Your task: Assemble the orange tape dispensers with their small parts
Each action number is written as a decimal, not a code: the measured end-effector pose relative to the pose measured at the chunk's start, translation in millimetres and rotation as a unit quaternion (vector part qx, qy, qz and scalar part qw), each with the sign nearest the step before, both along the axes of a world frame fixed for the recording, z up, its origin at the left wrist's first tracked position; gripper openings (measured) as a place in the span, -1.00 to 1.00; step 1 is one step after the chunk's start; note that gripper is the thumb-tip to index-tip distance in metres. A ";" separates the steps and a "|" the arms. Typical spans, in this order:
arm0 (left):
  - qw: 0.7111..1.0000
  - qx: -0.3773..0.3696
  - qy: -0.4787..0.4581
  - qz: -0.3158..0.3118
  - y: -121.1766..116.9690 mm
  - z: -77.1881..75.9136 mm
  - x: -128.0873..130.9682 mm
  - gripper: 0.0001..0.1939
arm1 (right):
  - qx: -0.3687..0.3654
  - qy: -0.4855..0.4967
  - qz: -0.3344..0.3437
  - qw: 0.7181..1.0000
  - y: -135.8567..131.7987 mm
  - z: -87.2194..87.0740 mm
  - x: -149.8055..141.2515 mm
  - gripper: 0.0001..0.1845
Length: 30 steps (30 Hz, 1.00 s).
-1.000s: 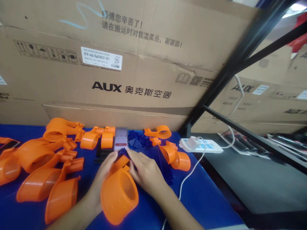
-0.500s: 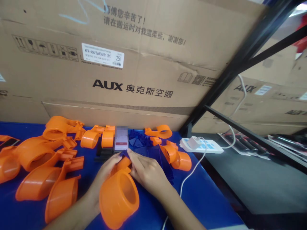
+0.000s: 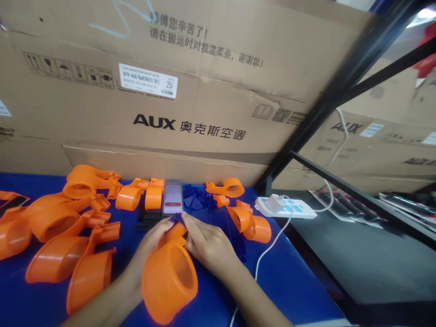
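An orange plastic piece (image 3: 166, 281) with a wide open ring is between my hands, its ring towards me and its narrow arm pointing away. My left hand (image 3: 153, 240) grips that arm from the left side. At the arm's far end, my right hand (image 3: 207, 243) pinches a small dark blue piece (image 3: 177, 218) against it. Fingers of both hands partly cover where the two parts meet. Beyond them lie a pile of small blue pieces (image 3: 197, 198) and a phone (image 3: 173, 200) with a lit screen.
Several similar orange pieces (image 3: 57, 259) crowd the left of the blue table (image 3: 289, 277); more orange pieces (image 3: 260, 228) lie on the right. A white power strip (image 3: 303, 210) with a cable sits by the black metal frame (image 3: 320, 104). A large cardboard box (image 3: 204, 100) stands behind.
The view has shifted very slightly. Both hands keep the same hold on the orange piece and the blue piece, with no clear movement between them.
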<state>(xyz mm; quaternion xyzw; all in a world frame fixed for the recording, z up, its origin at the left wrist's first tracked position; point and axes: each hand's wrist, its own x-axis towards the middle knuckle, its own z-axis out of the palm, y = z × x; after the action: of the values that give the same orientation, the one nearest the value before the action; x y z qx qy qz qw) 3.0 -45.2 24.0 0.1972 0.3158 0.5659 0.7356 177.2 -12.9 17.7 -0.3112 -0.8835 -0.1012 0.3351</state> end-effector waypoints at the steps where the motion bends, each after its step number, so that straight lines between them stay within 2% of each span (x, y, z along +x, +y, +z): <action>1: 1.000 0.010 0.000 0.001 -0.5 2.7 0.4 -0.76 | -0.012 0.007 0.003 1.000 -0.3 1.6 0.6 -0.49; 3: 0.999 0.024 0.015 0.018 0.6 3.6 1.7 -0.73 | -0.042 0.022 0.014 0.999 -1.0 4.5 1.9 -0.51; 6: 0.996 0.023 0.071 0.047 3.6 -4.1 4.0 -0.65 | -0.070 0.053 0.030 0.996 -2.5 5.4 2.6 -0.55; 12: 0.980 0.059 0.186 0.037 5.4 -18.6 3.9 -0.54 | -0.072 0.102 0.024 0.992 -5.4 1.2 0.0 -0.59; 17: 0.973 0.078 0.215 0.043 6.2 -25.1 1.4 -0.56 | -0.088 0.103 0.044 0.990 -5.7 2.3 0.4 -0.54; 21: 0.964 0.106 0.240 0.050 5.2 -29.6 0.5 -0.62 | -0.111 0.142 0.058 0.982 -6.3 1.4 -1.6 -0.47; 30: 0.958 0.138 0.246 0.053 4.5 -24.0 -1.9 -0.73 | -0.106 0.211 0.058 0.970 -15.4 0.5 -10.2 -0.36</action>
<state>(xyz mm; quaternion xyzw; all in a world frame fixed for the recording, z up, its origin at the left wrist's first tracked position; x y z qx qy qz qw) 1.1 -40.7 0.0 0.4136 0.4158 0.5758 0.5696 167.0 -28.3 18.2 -0.3074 -0.8152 0.0805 0.4842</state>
